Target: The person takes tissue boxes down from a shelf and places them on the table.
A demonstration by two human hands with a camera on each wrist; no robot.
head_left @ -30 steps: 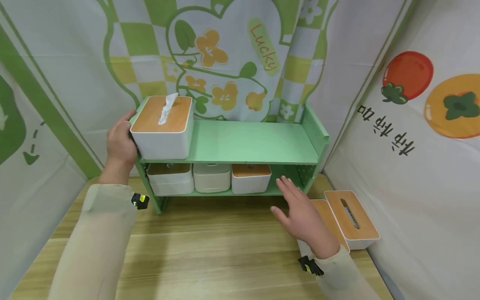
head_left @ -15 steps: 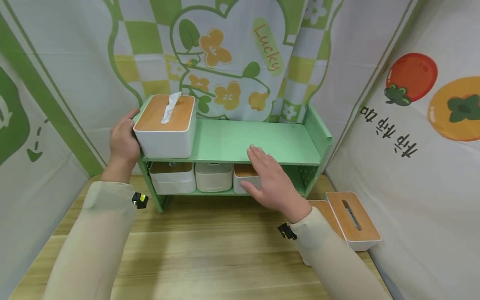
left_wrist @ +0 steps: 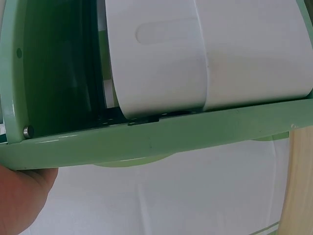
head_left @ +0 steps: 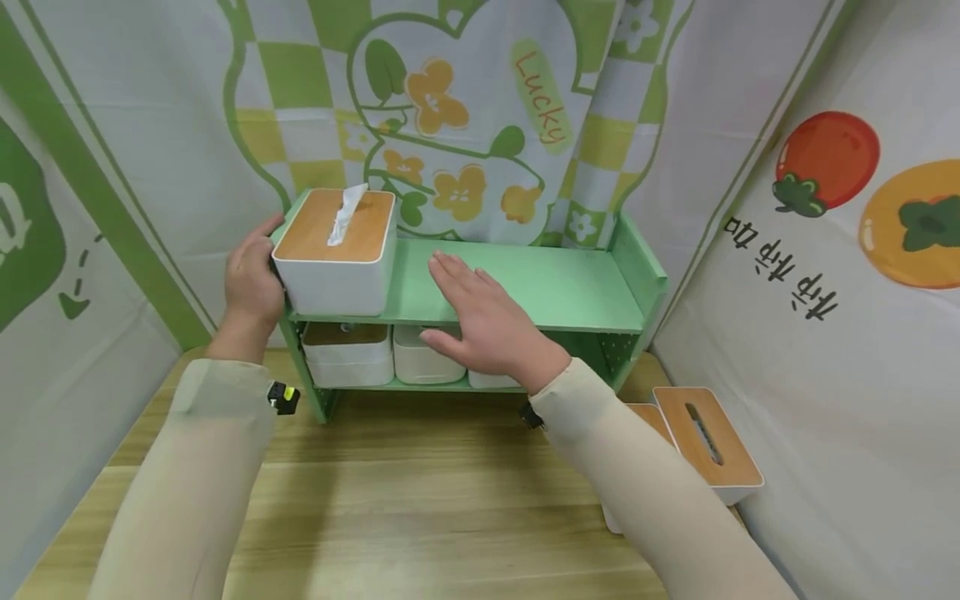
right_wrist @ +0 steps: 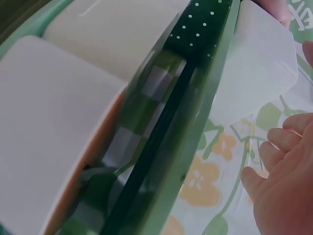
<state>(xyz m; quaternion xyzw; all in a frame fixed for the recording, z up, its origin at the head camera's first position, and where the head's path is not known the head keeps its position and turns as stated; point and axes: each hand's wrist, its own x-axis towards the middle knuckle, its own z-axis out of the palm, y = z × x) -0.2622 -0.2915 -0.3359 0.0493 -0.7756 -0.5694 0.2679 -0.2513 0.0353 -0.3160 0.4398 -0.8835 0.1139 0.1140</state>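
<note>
A white tissue box with a wooden lid and a tissue sticking out stands at the left end of the green shelf's upper board. My left hand rests against the shelf's left side beside this box. In the left wrist view, part of that hand lies along the outer face of the green side panel. My right hand, fingers straight, hovers in front of the shelf and holds nothing. The right wrist view shows its spread fingers apart from the tissue box.
Below, the lower level holds a white box, a cream box and another white box, partly behind my right hand. Two wood-lidded boxes stand at the table's right; one lid has a slot, and my right sleeve covers much of the other.
My right hand has moved left and up from near the right-hand boxes to the shelf's middle, still holding nothing. My left hand and the tissue box keep their places.
</note>
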